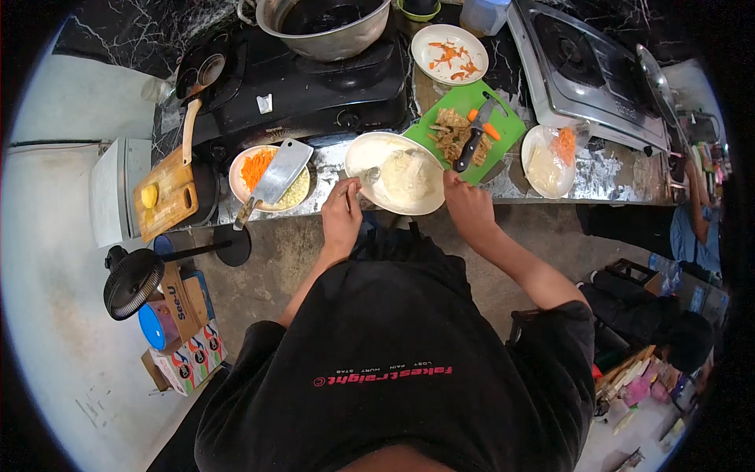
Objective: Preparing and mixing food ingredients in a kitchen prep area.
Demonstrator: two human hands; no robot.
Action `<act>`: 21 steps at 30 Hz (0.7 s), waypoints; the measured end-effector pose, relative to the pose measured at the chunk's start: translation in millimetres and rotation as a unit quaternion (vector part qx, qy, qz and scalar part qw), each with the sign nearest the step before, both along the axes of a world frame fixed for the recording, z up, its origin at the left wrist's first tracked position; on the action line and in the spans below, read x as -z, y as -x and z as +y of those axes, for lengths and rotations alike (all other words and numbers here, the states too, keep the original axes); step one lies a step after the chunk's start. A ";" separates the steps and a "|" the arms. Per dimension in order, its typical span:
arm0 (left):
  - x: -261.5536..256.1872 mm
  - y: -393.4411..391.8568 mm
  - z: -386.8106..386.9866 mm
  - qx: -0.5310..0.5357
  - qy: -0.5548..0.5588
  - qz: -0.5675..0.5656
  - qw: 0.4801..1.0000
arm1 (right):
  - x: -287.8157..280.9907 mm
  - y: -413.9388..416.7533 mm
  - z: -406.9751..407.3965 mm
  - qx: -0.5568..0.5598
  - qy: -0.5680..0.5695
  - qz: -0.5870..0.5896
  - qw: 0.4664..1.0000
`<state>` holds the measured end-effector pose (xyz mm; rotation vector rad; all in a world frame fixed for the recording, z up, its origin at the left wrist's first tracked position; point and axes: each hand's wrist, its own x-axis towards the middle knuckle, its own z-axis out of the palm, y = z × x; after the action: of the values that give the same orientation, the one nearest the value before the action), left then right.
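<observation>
In front of me lies a white oval dish (pixel 363 150) holding a pale, lumpy dough-like mass (pixel 408 177). My left hand (pixel 342 215) pinches a metal spoon (pixel 371 175) at the dish's left rim, its bowl inside the dish beside the mass. My right hand (pixel 470 203) is closed at the dish's right rim and appears to hold that edge. Just beyond it, a black-handled knife (pixel 470 144) rests on a green cutting board (pixel 504 118) over chopped brown food (pixel 451 127) and carrot pieces (pixel 491 131).
Left of the dish, a cleaver (pixel 286 168) lies across a plate of shredded carrot (pixel 256 167). A wooden board (pixel 171 203) holds a yellow piece (pixel 150 195). Behind are a black stove (pixel 307 88) and large pot (pixel 330 44). At right, a plate (pixel 548 180) and silver stove (pixel 590 76); people are beyond.
</observation>
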<state>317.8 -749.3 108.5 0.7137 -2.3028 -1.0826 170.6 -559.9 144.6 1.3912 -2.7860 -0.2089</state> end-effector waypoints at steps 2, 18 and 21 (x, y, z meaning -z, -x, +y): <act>0.5 4.4 0.9 0.001 0.029 0.000 1.000 | 36.3 4.3 6.3 0.004 0.000 0.006 1.000; 26.3 15.2 -7.4 -0.048 -0.066 0.053 0.995 | 40.7 13.1 24.4 0.036 0.248 -0.422 0.871; 26.9 18.7 -10.2 -0.051 -0.080 0.054 0.994 | 13.0 4.3 37.0 0.002 0.072 -0.304 0.950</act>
<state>299.1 -759.6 81.6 0.8043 -2.0822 -1.2360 166.3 -523.0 131.6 1.6343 -3.1736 0.5064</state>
